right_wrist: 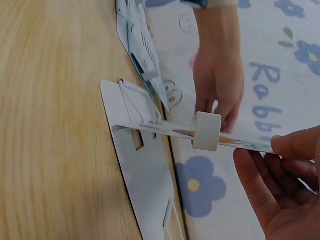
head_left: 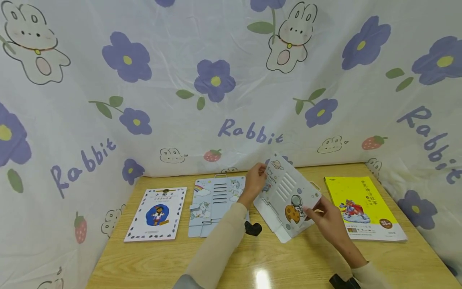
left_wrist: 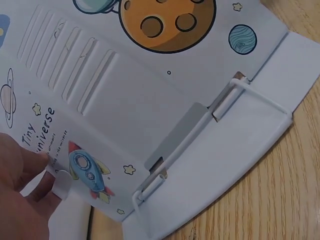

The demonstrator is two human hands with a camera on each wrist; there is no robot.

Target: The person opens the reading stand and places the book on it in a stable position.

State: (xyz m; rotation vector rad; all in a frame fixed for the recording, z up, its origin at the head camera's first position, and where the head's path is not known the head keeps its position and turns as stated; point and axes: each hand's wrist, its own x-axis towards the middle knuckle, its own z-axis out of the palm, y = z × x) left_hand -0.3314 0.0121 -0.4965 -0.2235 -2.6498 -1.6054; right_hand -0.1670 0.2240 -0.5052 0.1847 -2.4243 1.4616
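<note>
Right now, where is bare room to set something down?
The table is bare in front of the white book and between the left sleeve and right sleeve. It is crowded around the astronaut stand, between unicorn stand and yellow book.

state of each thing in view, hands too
White metal bookstand with astronaut print, panel raised from its base
Pale-blue bookstand with unicorn print, on the wooden table, unclear whether fully flat
White paper book with blue oval picture, closed, cover up
Yellow-and-white paper book, closed, cover up
Left hand, pinching the astronaut bookstand's edge
Right hand, gripping its other side
</note>
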